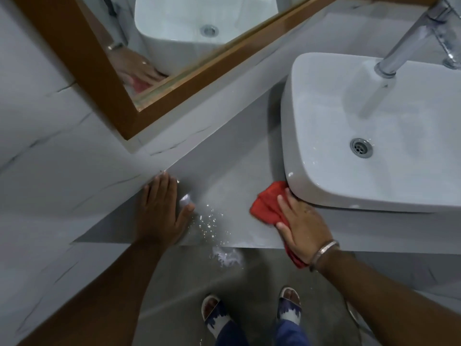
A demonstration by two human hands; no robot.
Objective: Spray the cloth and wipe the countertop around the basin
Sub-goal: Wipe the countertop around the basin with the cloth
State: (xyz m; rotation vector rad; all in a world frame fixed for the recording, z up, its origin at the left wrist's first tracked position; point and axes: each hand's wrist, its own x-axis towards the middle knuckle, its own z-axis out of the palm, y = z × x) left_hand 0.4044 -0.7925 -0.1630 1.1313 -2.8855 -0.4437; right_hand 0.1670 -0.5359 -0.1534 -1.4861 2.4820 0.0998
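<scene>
A red cloth lies bunched on the grey countertop, pressed against the near left corner of the white basin. My right hand presses flat on the cloth with fingers touching the basin's base; a metal bangle sits on that wrist. Off to the left, my left hand rests flat on the countertop with fingers spread, by the wall. White droplets speckle the counter between my hands. No spray bottle is in view.
A chrome tap reaches over the basin from the back right. A wood-framed mirror hangs on the marble-look wall. Below the counter edge are the grey floor, a wet patch and my sandalled feet.
</scene>
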